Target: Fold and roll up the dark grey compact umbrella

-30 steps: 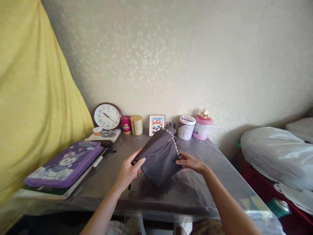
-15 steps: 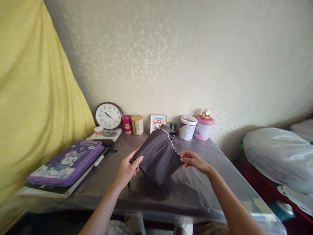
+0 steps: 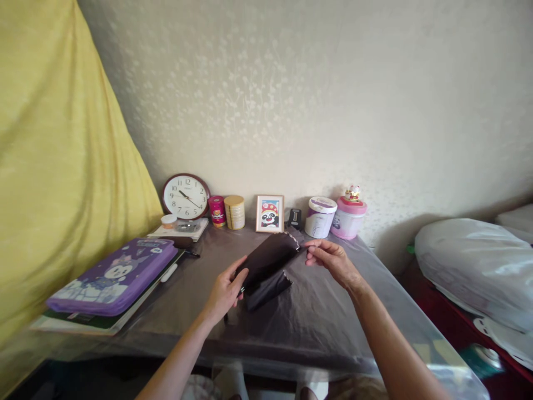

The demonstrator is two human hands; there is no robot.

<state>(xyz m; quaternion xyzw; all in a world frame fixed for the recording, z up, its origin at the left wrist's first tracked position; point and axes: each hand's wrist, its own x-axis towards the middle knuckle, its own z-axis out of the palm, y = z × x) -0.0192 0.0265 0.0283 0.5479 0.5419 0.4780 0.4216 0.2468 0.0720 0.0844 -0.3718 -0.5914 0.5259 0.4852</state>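
A dark folding umbrella (image 3: 266,258) with a checkered trim along its cloth edge is held above the middle of the table. My left hand (image 3: 227,289) is closed around its near left end, thumb on top. A flap of the cloth hangs below the rest, its trimmed edge facing right. My right hand (image 3: 328,260) pinches an edge of the dark cloth at the right end between thumb and fingers. The umbrella's handle is mostly hidden by my left hand.
A purple zip case (image 3: 112,275) lies on books at the left. Along the wall stand a clock (image 3: 185,196), a red can (image 3: 217,210), a yellow-lidded jar (image 3: 235,212), a panda picture frame (image 3: 270,214), a white tub (image 3: 320,218) and a pink tub (image 3: 348,219).
The spread dark cloth has collapsed into a narrower bundle with a loose flap below. My right hand has risen slightly, and the picture frame behind is uncovered.
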